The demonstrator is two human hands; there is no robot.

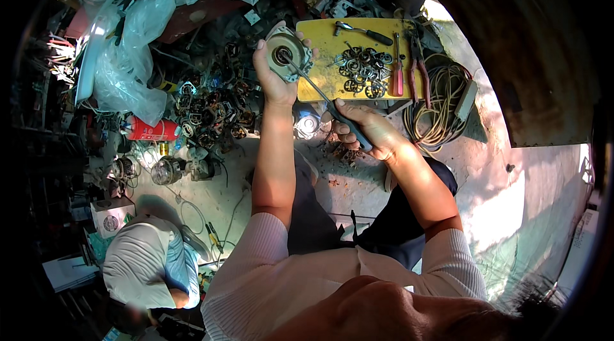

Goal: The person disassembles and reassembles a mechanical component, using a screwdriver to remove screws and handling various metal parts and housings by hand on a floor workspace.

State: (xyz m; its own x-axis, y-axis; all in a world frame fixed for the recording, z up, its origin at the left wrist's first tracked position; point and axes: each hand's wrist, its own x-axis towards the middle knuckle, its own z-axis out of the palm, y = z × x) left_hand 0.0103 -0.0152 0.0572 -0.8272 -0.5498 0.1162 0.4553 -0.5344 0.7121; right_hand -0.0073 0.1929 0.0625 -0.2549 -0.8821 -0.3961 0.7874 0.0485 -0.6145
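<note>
Gripping a round, silvery metal cover [274, 42] in our left hand [277, 87], we have the thumb bent along its left edge and the fingertips curled around its right edge. Our right fingers wrap closed around the dark handle of a long steel-shafted screwdriver [312, 84]; its tip meets the cover's centre, between left thumb and fingertips. Just right of those fingertips lies a flat yellow board [313, 32] bearing dark ring-shaped parts [364, 67].

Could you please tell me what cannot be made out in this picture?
Head view:
Tip of the long-shafted tool: lost in the dark centre of the metal housing.
Left hand: fingers partly behind the housing.
Handle underside: hidden in the right hand.
Piled parts: overlapping, too small to identify.
</note>
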